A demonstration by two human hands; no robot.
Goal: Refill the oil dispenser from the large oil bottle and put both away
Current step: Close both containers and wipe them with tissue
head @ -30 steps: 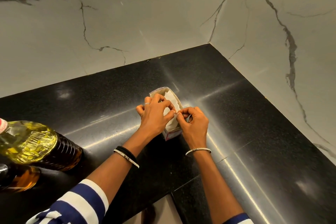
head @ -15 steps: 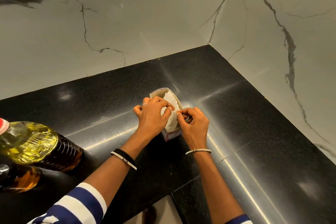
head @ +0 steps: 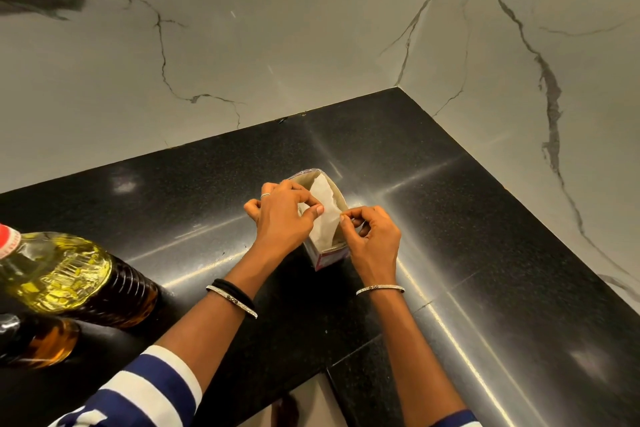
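Since the frame one second earlier the two sets of fingertips, then meeting over the carton (head: 329, 258), have drawn slightly apart, and a strip of white paper (head: 323, 215) shows between them; the bottle, dispenser and carton keep their places. At centre, the left hand (head: 282, 218) has its fingers curled, with thumb and forefinger pinching the left edge of the white paper where it rises out of the carton's open top. Beside it, the right hand (head: 374, 243) is likewise curled, thumb and forefinger closed on the paper's right edge, just beside the carton's rim. The carton is small and upright, and it stands on the black counter (head: 485, 253), about midway between the front edge and the far right corner where the marble walls (head: 311, 45) meet. At far left, the large oil bottle (head: 62, 274), red-capped and full of yellow oil, stands nearer the counter's front edge than its back edge, well apart from both hands. The oil dispenser (head: 38, 340), holding amber oil, stands just in front of the bottle and overlaps it in this view; whether the two touch cannot be told. A black band (head: 235, 289) and a silver bangle circle the left wrist, and a second bangle (head: 380, 288) circles the right. A blue-and-white striped sleeve (head: 149, 388) covers the left upper forearm.
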